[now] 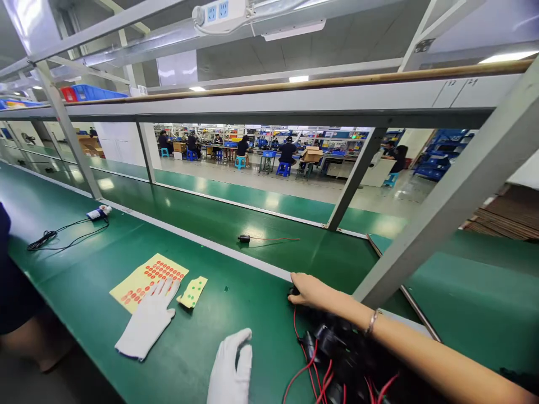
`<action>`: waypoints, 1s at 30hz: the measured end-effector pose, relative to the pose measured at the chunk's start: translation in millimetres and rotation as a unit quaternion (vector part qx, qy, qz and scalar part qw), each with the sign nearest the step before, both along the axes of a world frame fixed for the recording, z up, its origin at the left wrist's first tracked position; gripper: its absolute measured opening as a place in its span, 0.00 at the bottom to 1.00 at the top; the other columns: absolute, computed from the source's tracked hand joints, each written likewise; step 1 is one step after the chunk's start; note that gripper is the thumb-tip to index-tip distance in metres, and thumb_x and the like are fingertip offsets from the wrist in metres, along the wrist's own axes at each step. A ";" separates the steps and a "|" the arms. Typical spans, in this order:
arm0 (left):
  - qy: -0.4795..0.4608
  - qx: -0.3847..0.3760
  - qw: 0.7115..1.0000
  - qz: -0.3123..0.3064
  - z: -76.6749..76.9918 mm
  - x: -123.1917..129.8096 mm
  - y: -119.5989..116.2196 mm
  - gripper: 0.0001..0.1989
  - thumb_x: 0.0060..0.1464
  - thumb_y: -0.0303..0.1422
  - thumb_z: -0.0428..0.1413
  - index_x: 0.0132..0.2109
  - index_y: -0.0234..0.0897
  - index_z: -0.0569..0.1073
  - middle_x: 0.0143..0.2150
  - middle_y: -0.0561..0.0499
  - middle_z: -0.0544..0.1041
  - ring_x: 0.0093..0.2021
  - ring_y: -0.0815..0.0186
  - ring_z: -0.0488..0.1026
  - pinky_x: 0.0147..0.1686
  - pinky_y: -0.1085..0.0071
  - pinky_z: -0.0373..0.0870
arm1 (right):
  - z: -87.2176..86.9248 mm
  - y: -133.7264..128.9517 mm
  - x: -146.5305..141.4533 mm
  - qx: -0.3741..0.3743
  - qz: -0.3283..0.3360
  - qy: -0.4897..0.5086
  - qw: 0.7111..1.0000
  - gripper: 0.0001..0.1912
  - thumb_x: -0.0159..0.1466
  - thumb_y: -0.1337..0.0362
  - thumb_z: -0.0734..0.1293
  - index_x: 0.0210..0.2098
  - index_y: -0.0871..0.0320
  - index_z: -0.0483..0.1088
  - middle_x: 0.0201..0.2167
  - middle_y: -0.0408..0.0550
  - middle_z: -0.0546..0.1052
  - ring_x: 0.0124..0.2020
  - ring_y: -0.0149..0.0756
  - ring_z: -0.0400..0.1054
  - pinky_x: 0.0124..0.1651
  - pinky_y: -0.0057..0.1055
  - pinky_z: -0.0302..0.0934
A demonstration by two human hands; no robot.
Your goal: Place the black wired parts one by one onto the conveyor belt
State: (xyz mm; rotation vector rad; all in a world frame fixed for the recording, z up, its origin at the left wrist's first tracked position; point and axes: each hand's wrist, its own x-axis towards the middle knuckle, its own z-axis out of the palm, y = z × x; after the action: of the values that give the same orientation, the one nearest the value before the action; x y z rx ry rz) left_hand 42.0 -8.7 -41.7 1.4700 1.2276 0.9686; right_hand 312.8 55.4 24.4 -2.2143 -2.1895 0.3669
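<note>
My left hand (229,367), in a white glove, is over the green bench at the bottom edge. Its fingers are curved, a gap shows between them and the thumb, and nothing is in it. From the right, my bare right hand (309,289) reaches across a pile of black cylindrical parts with red wires (337,348). Thumb and fingers close round a small black part (292,292), mostly hidden, with a red wire hanging below it. An empty white glove (147,320) lies flat on a yellow sheet of red oval stickers (141,276), beside a torn piece with green dots (193,292).
A single black part with a red wire (244,239) lies beyond the pale divider strip (193,241). At left are a small bottle (104,210) and a black cable (42,240). A slanted metal post (455,191) rises at right. Part of another person shows at the left edge.
</note>
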 end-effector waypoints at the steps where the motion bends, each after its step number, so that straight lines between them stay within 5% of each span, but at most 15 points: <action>1: -0.018 -0.020 1.000 -0.003 11.2 -1.0 2.1 0.17 0.61 0.41 0.50 0.48 0.39 0.79 0.52 0.43 0.81 0.55 0.54 0.75 0.61 0.56 0.66 | 8.7 -2.2 -4.6 0.025 0.018 0.008 1.000 0.14 0.70 0.61 0.68 0.52 0.60 0.71 0.49 0.50 0.76 0.44 0.39 0.75 0.46 0.42 0.72; 7: -0.194 -0.024 0.975 -0.109 87.3 -6.9 3.7 0.20 0.65 0.42 0.50 0.58 0.37 0.73 0.60 0.43 0.76 0.62 0.58 0.71 0.66 0.59 0.60 | 65.0 -50.7 -49.8 0.197 0.185 0.106 0.957 0.21 0.69 0.64 0.65 0.59 0.56 0.59 0.55 0.56 0.71 0.54 0.42 0.70 0.58 0.40 0.67; 11: -0.239 0.019 0.944 -0.226 116.6 -7.7 -10.6 0.18 0.64 0.41 0.53 0.53 0.34 0.76 0.52 0.44 0.80 0.54 0.56 0.74 0.57 0.62 0.66 | 67.5 -95.4 -79.4 0.293 0.305 0.191 0.886 0.30 0.66 0.71 0.65 0.63 0.48 0.51 0.56 0.55 0.72 0.56 0.43 0.71 0.56 0.38 0.70; 16: -0.217 -0.016 0.954 -0.207 108.6 -11.2 -23.9 0.18 0.53 0.43 0.64 0.43 0.33 0.78 0.42 0.46 0.80 0.44 0.57 0.74 0.46 0.65 0.68 | 60.1 -119.3 -93.4 0.362 0.325 0.240 0.840 0.38 0.62 0.75 0.67 0.65 0.45 0.49 0.50 0.54 0.76 0.50 0.43 0.76 0.48 0.35 0.74; 23: -0.226 0.018 0.929 -0.294 90.8 -14.0 -24.5 0.24 0.50 0.46 0.67 0.49 0.35 0.78 0.45 0.48 0.77 0.46 0.58 0.70 0.49 0.65 0.64 | 71.6 -126.6 -93.5 0.433 0.363 0.234 0.791 0.27 0.62 0.79 0.64 0.57 0.55 0.59 0.44 0.54 0.77 0.45 0.37 0.77 0.46 0.29 0.74; 30: -0.059 0.013 0.931 -0.359 96.8 -17.1 -23.0 0.25 0.54 0.54 0.60 0.44 0.36 0.76 0.42 0.51 0.75 0.45 0.58 0.70 0.46 0.64 0.67 | 91.5 -136.1 -89.4 0.383 0.411 0.169 0.810 0.14 0.68 0.76 0.63 0.51 0.57 0.63 0.37 0.51 0.81 0.43 0.36 0.77 0.48 0.26 0.74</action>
State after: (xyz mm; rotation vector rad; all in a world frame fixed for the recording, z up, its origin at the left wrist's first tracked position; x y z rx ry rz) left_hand 25.0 -31.7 55.1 1.6721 0.5046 0.5533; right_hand 223.4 -80.7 115.8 -0.6868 -2.3396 -0.1363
